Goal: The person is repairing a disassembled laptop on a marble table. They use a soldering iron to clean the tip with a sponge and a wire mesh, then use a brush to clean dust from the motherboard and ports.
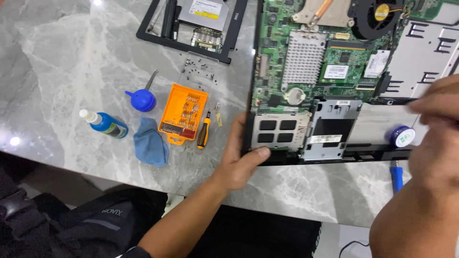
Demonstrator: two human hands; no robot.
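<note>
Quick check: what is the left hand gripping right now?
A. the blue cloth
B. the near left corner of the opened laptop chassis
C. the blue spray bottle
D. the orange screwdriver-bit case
B: the left hand clasps the opened laptop chassis at its near left corner, thumb on top.

- An electronics repair bench, by the look of it.
- An opened laptop (334,76) with its green circuit board bare lies on a grey marble worktop (71,62).
- Beside it: an orange screwdriver-bit case (183,113), loose screws (198,71), a blue dust blower (142,99).
</note>
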